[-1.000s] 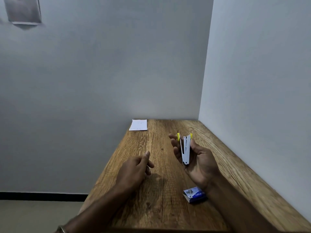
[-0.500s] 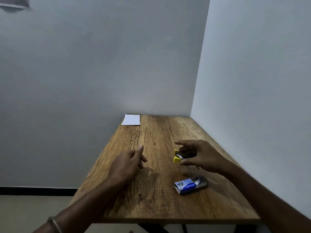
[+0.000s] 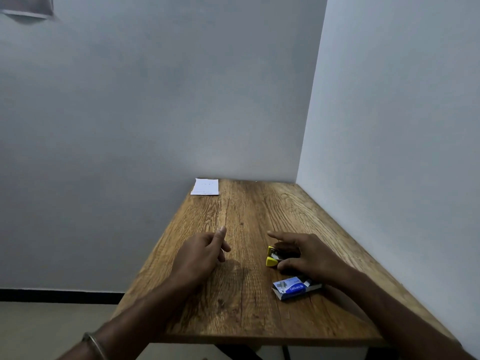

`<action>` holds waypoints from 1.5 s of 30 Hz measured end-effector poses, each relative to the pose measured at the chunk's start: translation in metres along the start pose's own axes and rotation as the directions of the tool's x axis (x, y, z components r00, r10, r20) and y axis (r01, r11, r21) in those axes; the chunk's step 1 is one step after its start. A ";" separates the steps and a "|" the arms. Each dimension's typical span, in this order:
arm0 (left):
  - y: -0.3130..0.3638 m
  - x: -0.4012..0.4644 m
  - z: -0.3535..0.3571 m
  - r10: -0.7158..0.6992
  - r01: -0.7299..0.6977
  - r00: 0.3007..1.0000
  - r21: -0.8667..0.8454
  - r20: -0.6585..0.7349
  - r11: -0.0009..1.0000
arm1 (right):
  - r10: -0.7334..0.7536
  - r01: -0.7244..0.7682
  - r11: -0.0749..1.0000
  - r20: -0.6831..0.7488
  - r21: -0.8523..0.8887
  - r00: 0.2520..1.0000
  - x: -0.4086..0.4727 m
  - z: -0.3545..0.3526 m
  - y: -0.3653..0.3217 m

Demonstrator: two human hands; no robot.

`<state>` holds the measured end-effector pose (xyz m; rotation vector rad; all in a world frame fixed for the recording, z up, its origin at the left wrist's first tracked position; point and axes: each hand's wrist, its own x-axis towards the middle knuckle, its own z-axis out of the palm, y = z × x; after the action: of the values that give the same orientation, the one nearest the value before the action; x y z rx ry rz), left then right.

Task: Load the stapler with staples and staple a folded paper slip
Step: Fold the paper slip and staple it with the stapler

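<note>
A small white stapler with yellow ends point(image 3: 272, 256) lies on its side on the wooden table point(image 3: 241, 318), right of the middle. My right hand point(image 3: 309, 258) is cupped over it, thumb and fingers closed around its body; only the yellow end shows. My left hand point(image 3: 200, 255) hovers to the left of it, loosely curled with the thumb raised, holding nothing. A blue and white staple box point(image 3: 292, 289) lies just in front of my right hand, its inner tray slid partly out to the right. The white paper slip point(image 3: 205, 187) lies flat at the table's far left corner.
The table stands in a corner, with a grey wall behind it and a white wall point(image 3: 389, 178) along its right edge. Its left and near edges drop to the floor point(image 3: 52, 331). A bangle point(image 3: 94, 344) is on my left wrist.
My right hand has brought the stapler down from upright in the air onto the table, turning it on its side. The left hand has barely moved. The view has tilted slightly.
</note>
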<state>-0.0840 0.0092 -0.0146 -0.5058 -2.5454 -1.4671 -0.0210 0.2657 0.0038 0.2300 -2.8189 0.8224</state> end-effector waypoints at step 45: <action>-0.112 0.300 -0.012 -0.001 -0.277 0.934 0.728 0.357 0.627 | -0.106 0.177 0.890 0.187 -0.421 0.977 0.348 0.103 0.009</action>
<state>-0.4045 0.0105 -0.0082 -0.8036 -2.9484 -0.1206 -0.3751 0.1844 -0.0059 0.4396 -2.9934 0.1313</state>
